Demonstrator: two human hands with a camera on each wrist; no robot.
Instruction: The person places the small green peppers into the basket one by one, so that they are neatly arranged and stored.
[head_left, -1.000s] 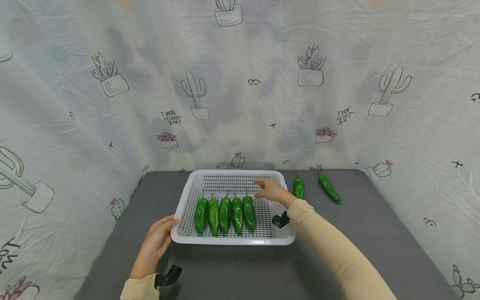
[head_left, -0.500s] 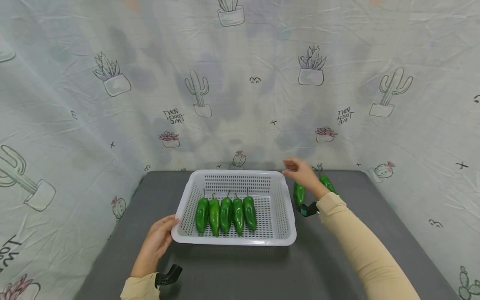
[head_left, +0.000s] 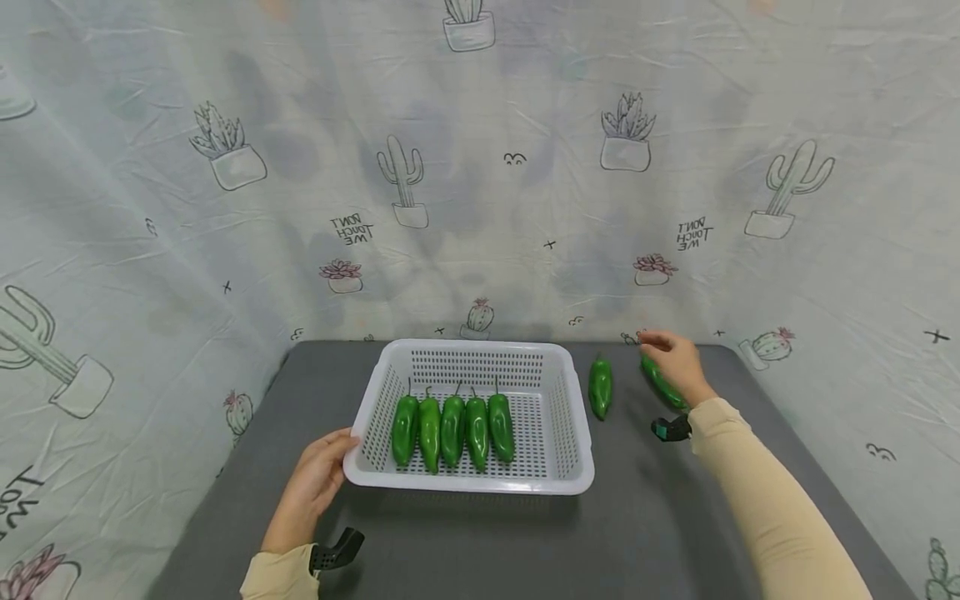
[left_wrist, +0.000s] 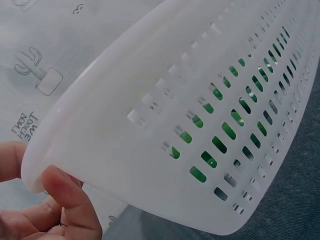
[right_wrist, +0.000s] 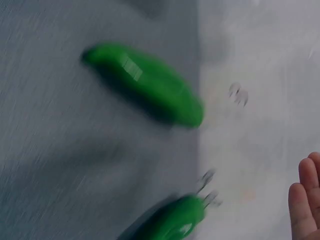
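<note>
A white plastic basket point(head_left: 480, 485) with slotted walls sits in the middle of the grey table, and several green peppers point(head_left: 452, 429) lie side by side in it, stems to the back. My left hand point(head_left: 321, 473) pinches the basket's left rim between thumb and fingers, as the left wrist view shows up close. To the right of the basket, my right hand point(head_left: 675, 367) hovers by a long green pepper point(head_left: 660, 383), partly covering it, and holds nothing. Another green pepper point(head_left: 600, 387) lies between that one and the basket. Both loose peppers are blurred in the right wrist view.
The grey table point(head_left: 465, 550) ends at a pale curtain point(head_left: 510, 208) printed with cacti, which hangs along the back and both sides. The basket's right half shows its slotted floor point(head_left: 531, 429).
My right hand has moved from above the basket out to the right, past the nearer loose pepper to the farther one. My left hand stays on the rim.
</note>
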